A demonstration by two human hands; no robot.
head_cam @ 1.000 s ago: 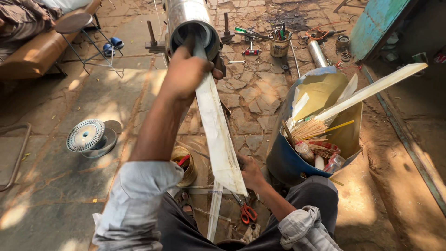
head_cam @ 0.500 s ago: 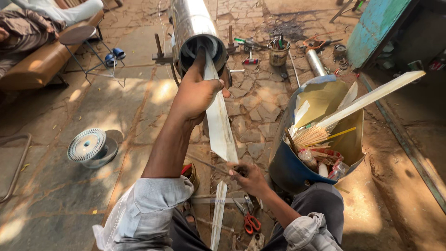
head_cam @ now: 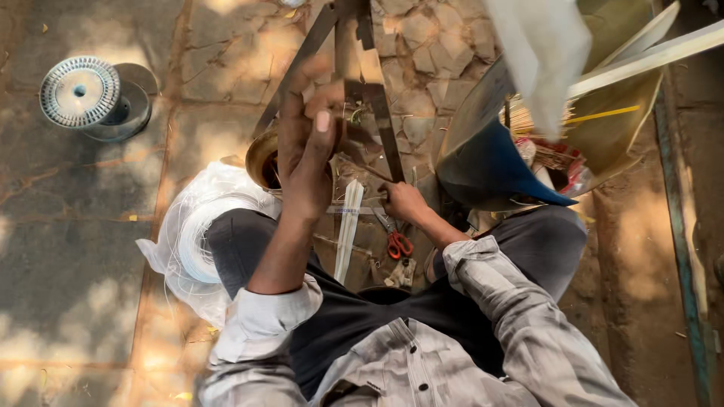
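Observation:
My left hand [head_cam: 305, 151] is raised in front of my chest, fingers closed around thin dark metal strips [head_cam: 368, 90] that cross above it. My right hand [head_cam: 403, 202] is lower, by my knee, pinching the bottom end of one of these strips. A narrow white strip [head_cam: 348, 226] lies on the ground between my hands. Orange-handled scissors [head_cam: 398, 245] lie just below my right hand. A blurred pale sheet [head_cam: 543, 53] hangs close to the camera at the upper right.
A blue bucket [head_cam: 490, 169] full of scraps and long pale slats stands by my right knee. A clear plastic bag with a white coil [head_cam: 197, 237] lies by my left knee, beside a brass bowl [head_cam: 262, 157]. A round metal spool [head_cam: 81, 92] sits far left on the stone paving.
The view has tilted down towards my lap. My left hand has drawn back from the big metal cylinder. The long pale sheet no longer spans my two hands.

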